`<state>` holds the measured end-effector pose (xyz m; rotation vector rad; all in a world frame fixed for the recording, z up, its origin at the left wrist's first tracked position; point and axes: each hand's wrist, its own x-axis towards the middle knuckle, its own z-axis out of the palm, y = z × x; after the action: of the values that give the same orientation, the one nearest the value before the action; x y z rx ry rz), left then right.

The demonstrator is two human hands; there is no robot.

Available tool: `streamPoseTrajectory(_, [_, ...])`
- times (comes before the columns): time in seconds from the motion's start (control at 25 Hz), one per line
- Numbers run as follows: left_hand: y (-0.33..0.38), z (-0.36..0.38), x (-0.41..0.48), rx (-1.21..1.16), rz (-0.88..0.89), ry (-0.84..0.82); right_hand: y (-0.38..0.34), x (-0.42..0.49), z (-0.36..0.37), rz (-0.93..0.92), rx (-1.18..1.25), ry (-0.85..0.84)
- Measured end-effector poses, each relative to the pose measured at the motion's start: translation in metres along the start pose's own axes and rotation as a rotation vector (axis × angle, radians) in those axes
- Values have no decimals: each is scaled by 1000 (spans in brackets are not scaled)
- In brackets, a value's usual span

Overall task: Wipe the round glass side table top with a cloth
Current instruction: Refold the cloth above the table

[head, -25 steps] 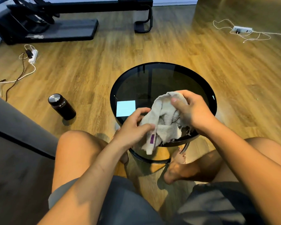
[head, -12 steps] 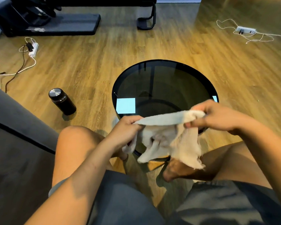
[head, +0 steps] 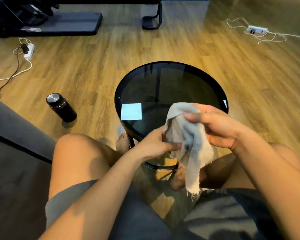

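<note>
Pale grey cloth point(head: 189, 141) hangs bunched between both hands above the near edge of the round glass side table point(head: 163, 78), its frayed tail dangling toward the person's lap and not touching the glass. The right hand point(head: 220, 129) grasps the upper part, thumb pinching a fold; the left hand point(head: 156, 144) grips the lower left edge with curled fingers.

Wiping has not begun, by my reading. The risks look small: a loosely bunched cloth could slip from the pinch and drop to the floor between the knees, and the trailing tail could drag and leave streaks or lint. Pressing hard near the rim might tip so light a table.

The top is dark, smoked glass in a black ring frame, reflecting a bright square at its left. It stands on a wood-plank floor point(head: 93, 80). A black flask point(head: 61, 107) stands to the left, near a grey sofa point(head: 16, 144). Power strips with cords lie far left point(head: 29, 51) and far right point(head: 256, 29), and dark exercise equipment point(head: 59, 21) sits at the far wall.
</note>
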<state>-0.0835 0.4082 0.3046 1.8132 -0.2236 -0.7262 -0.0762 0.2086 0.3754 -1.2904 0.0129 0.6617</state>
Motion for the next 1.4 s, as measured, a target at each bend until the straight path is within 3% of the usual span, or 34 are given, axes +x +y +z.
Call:
streamPoseTrajectory(0.08, [-1,0,0,-3,3,38,-8,0,-11,-117,203,-107])
streamPoseTrajectory(0.2, [-5,-21,-5,-261,-75,154,9,-2,-37,-122,506,-2])
streamPoseTrajectory(0.36, [-4,-49,-11,-849,-69,201,41,4,-47,1,428,187])
streamPoseTrajectory(0.4, [-3,-55,-12,-863,-123,220,42,4,-45,7,401,254])
streamPoseTrajectory(0.52, [7,-75,-21,-537,-352,158,39,4,-47,49,77,495])
streamPoseTrajectory(0.6, [8,-95,-21,-706,-293,190,33,4,-51,26,64,544])
streamPoseTrajectory(0.68, [8,-103,-21,-969,-138,220,28,3,-55,11,217,514])
streamPoseTrajectory(0.72, [7,-98,-22,-956,-117,171,26,2,-56,17,268,488])
streamPoseTrajectory(0.8, [1,-85,-16,-785,-166,157,27,1,-58,55,253,452])
streamPoseTrajectory(0.96, [0,-92,-9,-569,-104,476,34,-3,-71,36,290,567])
streamPoseTrajectory(1.04, [-1,-99,-13,-352,-41,435,35,-5,-79,7,189,687])
streamPoseTrajectory(1.12, [6,-102,-21,-130,-55,310,35,-8,-83,-53,43,692])
streamPoseTrajectory(1.2, [13,-106,-23,227,-100,283,30,-15,-83,-94,-107,605])
streamPoseTrajectory(1.28, [18,-112,-23,555,-22,429,20,-21,-82,-36,-237,450])
streamPoseTrajectory(1.4, [22,-119,-22,612,133,510,11,-24,-77,61,-576,353])
